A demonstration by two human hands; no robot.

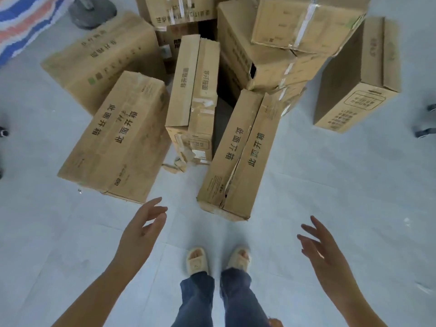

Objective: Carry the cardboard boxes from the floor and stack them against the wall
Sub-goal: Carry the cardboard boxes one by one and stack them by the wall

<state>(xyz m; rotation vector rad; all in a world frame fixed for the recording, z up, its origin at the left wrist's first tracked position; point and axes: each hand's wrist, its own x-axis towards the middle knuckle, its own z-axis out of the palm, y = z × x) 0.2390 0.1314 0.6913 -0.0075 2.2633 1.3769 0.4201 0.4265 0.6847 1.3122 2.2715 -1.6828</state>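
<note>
Several brown cardboard boxes lie jumbled on the pale floor ahead of me. Nearest is a long narrow box [238, 156] with a torn front corner, just beyond my feet. A wider box [118, 138] lies to its left, and a slim upright box [192, 100] stands between them. My left hand [141, 230] is open, fingers spread, just below the wide box's near corner and not touching it. My right hand [323, 249] is open too, lower right of the narrow box, holding nothing.
More boxes are piled behind, a taped one [304, 22] on top and a tall one [361, 79] standing apart at right. A striped tarp [21, 22] and a round dark base [92, 10] lie far left. Chair casters [424, 132] sit at the right edge.
</note>
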